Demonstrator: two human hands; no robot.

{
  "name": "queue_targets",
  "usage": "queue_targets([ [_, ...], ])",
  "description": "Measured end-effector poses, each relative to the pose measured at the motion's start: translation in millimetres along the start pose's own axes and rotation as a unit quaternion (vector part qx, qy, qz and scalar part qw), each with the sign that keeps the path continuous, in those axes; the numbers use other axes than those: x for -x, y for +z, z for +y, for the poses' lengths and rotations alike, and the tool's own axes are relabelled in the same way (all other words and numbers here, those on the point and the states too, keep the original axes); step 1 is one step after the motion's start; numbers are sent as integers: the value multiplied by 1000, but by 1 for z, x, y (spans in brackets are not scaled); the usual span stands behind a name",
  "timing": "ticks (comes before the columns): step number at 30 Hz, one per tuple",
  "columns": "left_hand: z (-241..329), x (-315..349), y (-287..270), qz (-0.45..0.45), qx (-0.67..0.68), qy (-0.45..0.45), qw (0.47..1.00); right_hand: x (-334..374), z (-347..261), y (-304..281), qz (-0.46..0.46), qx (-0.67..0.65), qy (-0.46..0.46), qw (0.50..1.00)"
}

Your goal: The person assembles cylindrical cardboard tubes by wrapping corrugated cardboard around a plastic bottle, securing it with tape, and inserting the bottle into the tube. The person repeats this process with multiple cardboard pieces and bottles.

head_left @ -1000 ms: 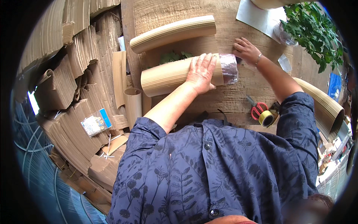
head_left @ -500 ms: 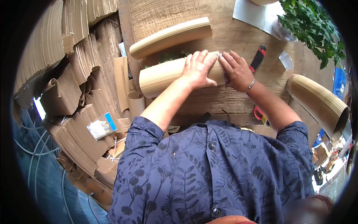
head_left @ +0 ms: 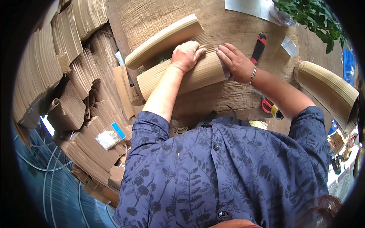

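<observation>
A sheet of ribbed corrugated cardboard (head_left: 182,78) lies curled on the wooden table in front of me. Its ribbed surface bends over a bundle that is mostly hidden; a bit of green shows at the left. My left hand (head_left: 186,57) is on top of the curl, fingers bent and closed on the cardboard. At the curl's right end, my right hand (head_left: 236,64) rests with fingers stretched out, touching the end. Something pale and see-through shows beneath that palm. Just beyond lies a rolled-over part of corrugated cardboard (head_left: 163,41); whether both parts are one sheet I cannot tell.
A red-and-black utility knife (head_left: 259,48) and a small clear plastic piece (head_left: 290,46) lie right of my hands. Red-handled scissors (head_left: 267,105) and a yellow tape roll (head_left: 276,112) sit nearer. Cardboard stacks (head_left: 38,72) fill the left; another curved piece (head_left: 329,91) and leafy stems (head_left: 311,19) are right.
My left hand has gone from lying flat on the curl to gripping it with bent fingers, a little farther left. The right hand stays at the end, now apart from the left.
</observation>
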State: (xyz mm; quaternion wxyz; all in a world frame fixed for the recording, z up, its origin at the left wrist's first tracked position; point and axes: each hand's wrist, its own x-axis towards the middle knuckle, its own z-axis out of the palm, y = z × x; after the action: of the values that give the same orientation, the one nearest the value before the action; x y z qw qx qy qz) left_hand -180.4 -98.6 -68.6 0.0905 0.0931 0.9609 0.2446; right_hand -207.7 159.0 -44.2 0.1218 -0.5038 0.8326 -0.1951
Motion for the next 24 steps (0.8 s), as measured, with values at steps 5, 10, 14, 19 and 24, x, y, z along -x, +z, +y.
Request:
queue_targets([
  [5, -9, 8, -3, 52, 32, 72, 996, -3, 3, -3, -4, -35, -14, 999],
  [10, -8, 10, -7, 8, 52, 43, 998, -8, 3, -13, -42, -12, -35, 998],
  [14, 1, 5, -11, -41, 57, -20, 997, -7, 4, -9, -32, -13, -34, 999],
  [19, 14, -1, -14, -4, 74, -53, 996, -8, 2, -15, -50, -20, -18, 998],
  [24, 16, -7, -6, -71, 138, -168, 973, -8, 8, -11, -48, 8, -22, 999],
])
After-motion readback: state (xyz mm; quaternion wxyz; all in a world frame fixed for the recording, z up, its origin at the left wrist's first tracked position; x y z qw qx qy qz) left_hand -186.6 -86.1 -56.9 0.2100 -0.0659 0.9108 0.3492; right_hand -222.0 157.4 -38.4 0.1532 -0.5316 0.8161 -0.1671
